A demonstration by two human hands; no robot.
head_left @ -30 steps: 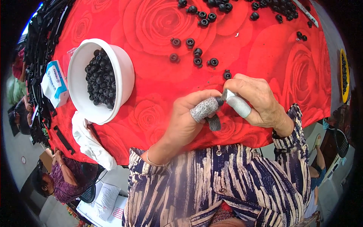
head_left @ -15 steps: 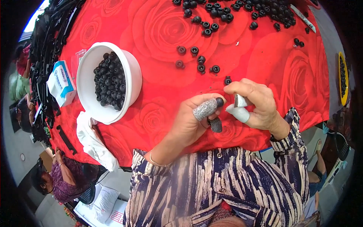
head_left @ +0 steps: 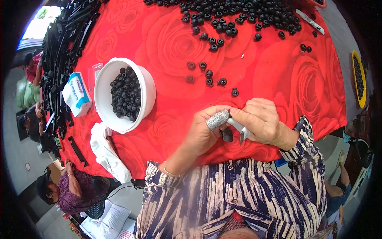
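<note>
My left hand (head_left: 199, 129) is closed just past the table's near edge, with a speckled grey sleeve (head_left: 218, 120) on its thumb and a dark cover on another fingertip. Pinched at its fingertips is a small round black part (head_left: 229, 113), mostly hidden now by the fingers. My right hand (head_left: 260, 123) meets it there, its fingers curled around a small flat blade (head_left: 242, 136) whose thin end points down. White wrapping (head_left: 237, 124) covers one right fingertip. Beyond the hands, several loose black parts (head_left: 209, 74) lie on the red rose-patterned cloth.
A white bowl (head_left: 149, 93) of black parts stands left, beside a tissue box (head_left: 82, 95) and white cloth (head_left: 107, 153). A large pile of black parts (head_left: 246, 12) is at the far side. Long black strips (head_left: 59, 59) heap at left. Other people sit beyond the left edge.
My right hand has moved in against the left hand's fingertips, turning so the blade end points down. The black part is now mostly covered. The whole view has shifted slightly.
</note>
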